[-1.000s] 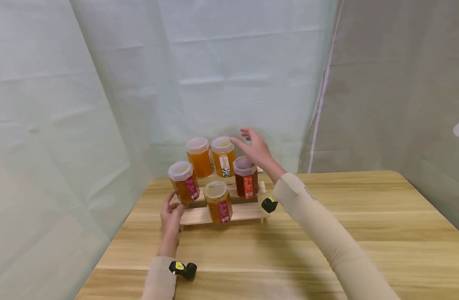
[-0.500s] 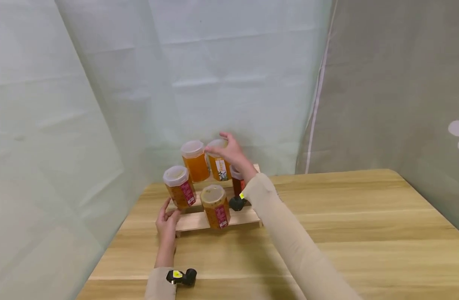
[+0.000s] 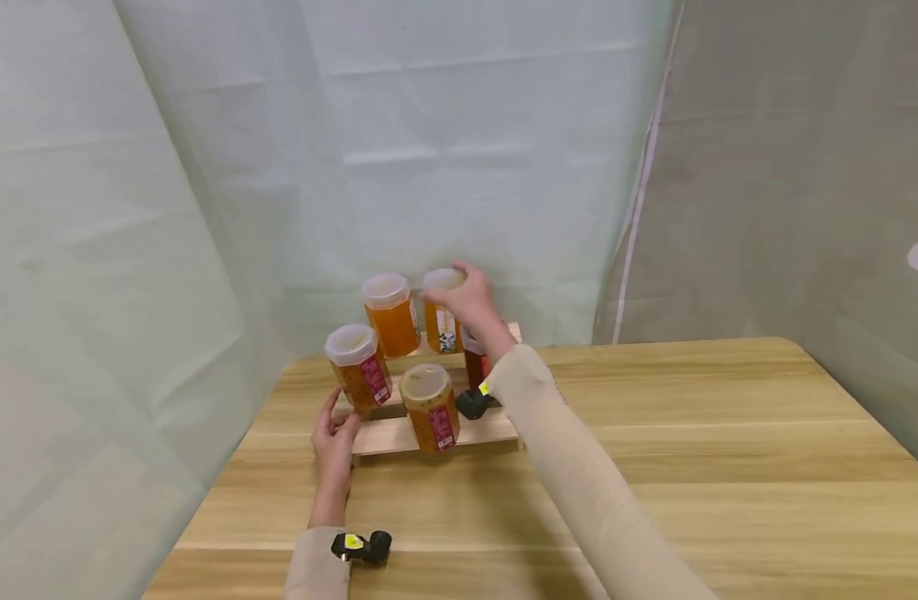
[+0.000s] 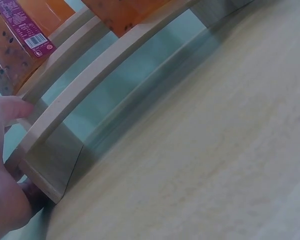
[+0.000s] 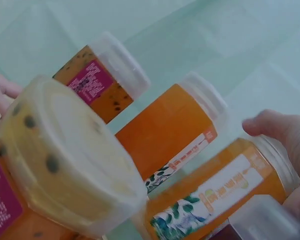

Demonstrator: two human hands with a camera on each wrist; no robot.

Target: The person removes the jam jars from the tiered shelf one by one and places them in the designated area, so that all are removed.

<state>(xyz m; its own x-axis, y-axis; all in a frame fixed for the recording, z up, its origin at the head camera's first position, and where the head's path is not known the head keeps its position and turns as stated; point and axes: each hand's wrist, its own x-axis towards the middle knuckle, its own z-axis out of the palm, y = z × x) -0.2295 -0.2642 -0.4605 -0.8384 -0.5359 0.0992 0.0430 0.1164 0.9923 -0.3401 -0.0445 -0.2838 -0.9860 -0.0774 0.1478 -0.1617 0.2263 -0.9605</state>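
A wooden table (image 3: 654, 467) is filling the lower half of the head view, and a stepped wooden rack (image 3: 436, 429) is standing on it at about 11 o'clock from the table's middle. Five clear jars with pale lids are sitting on the rack. On the top step, a jar of plain orange honey (image 3: 389, 315) is standing at the left and a jar with a white leafy label (image 3: 441, 323), also holding clear orange honey, is standing just beside it at 3 o'clock. On the middle step, a jar with dark seeds and a magenta label (image 3: 358, 367) is sitting at the left end, and a dark red jar (image 3: 474, 360) is showing only partly behind the right forearm. On the lowest step, a second seeded jar (image 3: 431, 407) is standing at the front.

The right hand (image 3: 464, 298) is curling round the lid and upper part of the jar with the white leafy label, gripping it from the jar's 3 o'clock side; the right wrist view is showing the thumb (image 5: 275, 131) lying on the rim. The jar is standing on the top step.

The left hand (image 3: 333, 433) is holding the rack's left end, at 9 o'clock of the rack, with fingers (image 4: 12, 107) pressing against the slats.
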